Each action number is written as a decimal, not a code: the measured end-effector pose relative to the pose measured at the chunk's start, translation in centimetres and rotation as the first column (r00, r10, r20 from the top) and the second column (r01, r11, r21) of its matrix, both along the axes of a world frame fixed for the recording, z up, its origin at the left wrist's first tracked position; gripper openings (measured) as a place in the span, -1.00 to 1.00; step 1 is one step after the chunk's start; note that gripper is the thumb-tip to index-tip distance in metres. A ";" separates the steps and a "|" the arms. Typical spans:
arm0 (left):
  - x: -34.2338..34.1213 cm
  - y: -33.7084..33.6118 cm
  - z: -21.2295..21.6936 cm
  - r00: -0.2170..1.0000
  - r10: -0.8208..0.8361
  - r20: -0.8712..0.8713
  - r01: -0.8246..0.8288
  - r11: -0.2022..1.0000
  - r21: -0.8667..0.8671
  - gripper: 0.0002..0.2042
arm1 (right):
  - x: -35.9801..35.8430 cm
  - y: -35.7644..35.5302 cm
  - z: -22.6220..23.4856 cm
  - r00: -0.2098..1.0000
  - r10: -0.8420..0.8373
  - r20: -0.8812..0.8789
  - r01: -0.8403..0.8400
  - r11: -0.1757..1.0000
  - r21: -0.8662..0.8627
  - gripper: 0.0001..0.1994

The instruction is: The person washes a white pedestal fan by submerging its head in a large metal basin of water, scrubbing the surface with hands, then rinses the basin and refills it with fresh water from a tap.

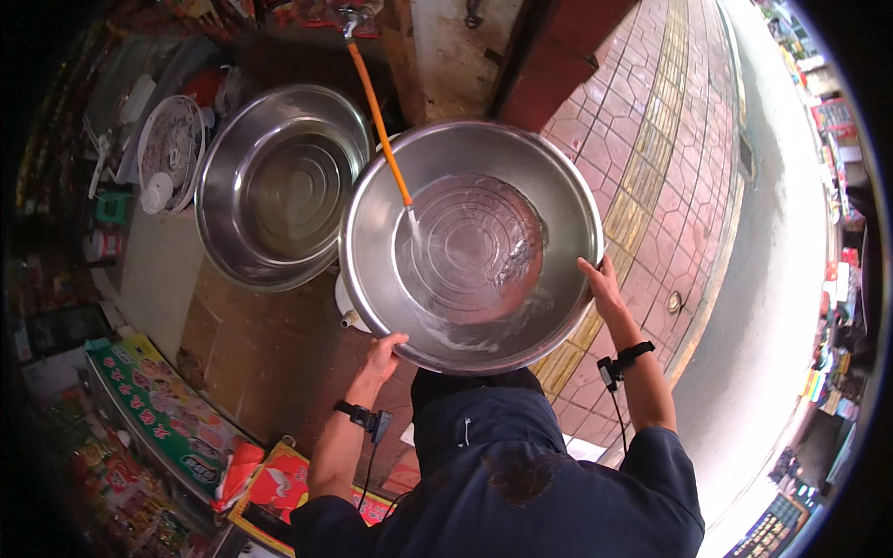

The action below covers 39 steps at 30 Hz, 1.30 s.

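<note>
A wide steel basin is held between my two hands, with some water moving in its bottom. My left hand grips the rim at the near left, and my right hand grips it at the right, thumb over the edge. From a tap at the top hangs an orange hose; its end reaches over the basin and a stream runs from it into the water. The fingers under the rim are hidden.
A second steel basin holding water stands close on the left. Beyond it is a round mesh basket. Packaged goods fill the lower left. Pink paving and a road stretch along the right.
</note>
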<state>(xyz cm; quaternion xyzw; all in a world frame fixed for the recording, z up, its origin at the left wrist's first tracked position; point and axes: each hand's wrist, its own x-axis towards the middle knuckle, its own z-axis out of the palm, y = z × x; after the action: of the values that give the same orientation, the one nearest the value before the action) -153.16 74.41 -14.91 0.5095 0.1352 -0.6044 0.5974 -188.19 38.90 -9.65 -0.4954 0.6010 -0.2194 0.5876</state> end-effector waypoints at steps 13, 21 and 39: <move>-2.5 -4.0 0.9 0.990 0.065 -0.125 -0.055 0.995 0.079 -0.63 | 29.3 -7.9 4.5 0.699 0.506 -0.505 -0.708 0.391 -0.588 -0.36; -1.5 -3.5 1.5 0.981 0.114 -0.157 -0.113 0.993 0.015 -0.57 | 45.0 -14.2 11.1 0.830 0.468 -0.304 -0.509 0.411 -0.757 -0.37; 0.2 -3.3 2.9 0.993 0.054 -0.104 -0.048 0.997 0.060 -0.66 | 51.1 -17.7 16.7 0.915 0.400 -0.057 -0.282 0.531 -0.799 -0.71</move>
<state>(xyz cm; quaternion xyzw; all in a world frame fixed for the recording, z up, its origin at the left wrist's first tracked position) -152.98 71.08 -11.98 0.4901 0.1970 -0.6110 0.5896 -137.10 21.22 7.00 -0.7952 0.2913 -0.3758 0.3762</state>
